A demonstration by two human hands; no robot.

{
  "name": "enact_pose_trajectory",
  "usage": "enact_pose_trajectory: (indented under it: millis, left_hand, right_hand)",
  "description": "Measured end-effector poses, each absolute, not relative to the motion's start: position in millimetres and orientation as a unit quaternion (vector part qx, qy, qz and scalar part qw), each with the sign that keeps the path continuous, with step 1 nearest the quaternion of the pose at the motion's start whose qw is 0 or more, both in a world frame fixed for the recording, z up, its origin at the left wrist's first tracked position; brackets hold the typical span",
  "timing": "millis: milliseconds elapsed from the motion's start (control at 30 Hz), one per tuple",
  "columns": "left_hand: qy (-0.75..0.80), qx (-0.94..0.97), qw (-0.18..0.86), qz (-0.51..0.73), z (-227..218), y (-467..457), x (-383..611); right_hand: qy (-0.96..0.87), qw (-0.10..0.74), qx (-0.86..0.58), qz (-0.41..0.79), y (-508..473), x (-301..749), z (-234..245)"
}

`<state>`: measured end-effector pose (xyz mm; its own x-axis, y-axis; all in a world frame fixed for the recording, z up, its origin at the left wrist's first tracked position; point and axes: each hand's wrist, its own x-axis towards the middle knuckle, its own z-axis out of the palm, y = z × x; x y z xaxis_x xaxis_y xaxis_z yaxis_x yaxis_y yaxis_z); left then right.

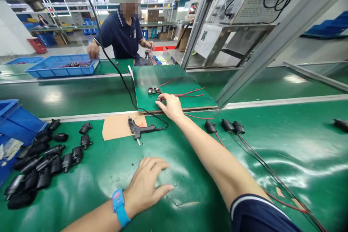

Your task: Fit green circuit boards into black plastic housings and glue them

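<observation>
My right hand [172,106] reaches forward to a raised green board [163,74]. Its thumb and fingertips close round a small dark component [160,99], mostly hidden by the fingers; a red wire [199,117] emerges from behind the hand. Just beyond lie small wired coil-like parts [153,90] with red leads. My left hand [146,181], with a blue wrist strap [119,204], hovers low over the green bench [190,188]; its fingers are apart and hold nothing. Ahead of it, a black glue gun [140,129] rests partly on brown cardboard [112,128].
Black plastic housings [51,161] are heaped at left beside a blue bin [16,134]. Several wired black housings [227,125] lie at right. A metal post [272,40] slants across the right. Opposite, a co-worker [125,36] stands by a blue tray [62,66]. A black cable [108,58] hangs down.
</observation>
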<state>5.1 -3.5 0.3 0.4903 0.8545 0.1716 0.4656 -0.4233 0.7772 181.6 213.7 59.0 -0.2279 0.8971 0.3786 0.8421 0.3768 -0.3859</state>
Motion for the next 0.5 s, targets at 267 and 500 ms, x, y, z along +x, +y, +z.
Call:
enact_pose_trajectory:
  millis: [267, 500]
  left_hand:
    - [0.370, 0.387, 0.728, 0.428, 24, 2, -5]
    - [0.368, 0.297, 0.784, 0.401, 27, -4, -4]
  right_hand:
    - [-0.858, 0.240, -0.310, 0.333, 55, 201, 70]
    - [-0.852, 0.249, -0.331, 0.319, 18, 216, 60]
